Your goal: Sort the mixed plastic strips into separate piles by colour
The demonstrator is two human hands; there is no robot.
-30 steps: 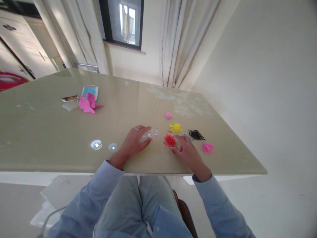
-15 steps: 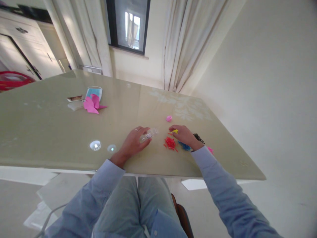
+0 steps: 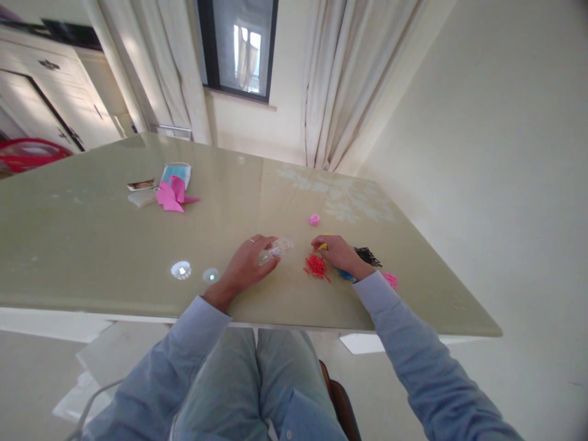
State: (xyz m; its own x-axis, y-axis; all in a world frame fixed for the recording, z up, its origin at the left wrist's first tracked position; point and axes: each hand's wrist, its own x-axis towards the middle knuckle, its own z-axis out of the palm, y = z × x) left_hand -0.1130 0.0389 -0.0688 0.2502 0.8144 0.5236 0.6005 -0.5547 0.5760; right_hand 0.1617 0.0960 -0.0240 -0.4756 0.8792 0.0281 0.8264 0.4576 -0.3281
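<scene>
My left hand is closed around a small clear plastic bottle, which lies tilted on its side with its far end pointing right. My right hand hovers low over a small yellow pile, fingertips pinched together; what they hold, if anything, is too small to make out. Just in front of those fingers is a heap of short red sticks. Blue pieces show partly from under my right palm. Black pieces and pink pieces lie beside my right wrist.
A small pink ring-shaped cap sits beyond my right hand. Farther left on the glossy table are a pink paper shape, a blue face mask and a small packet. The wall stands along the right side.
My right hand has shifted slightly, and its fingertips have come down and closed at the yellow pile. My left hand still holds the bottle in the same place. The view has moved a little.
</scene>
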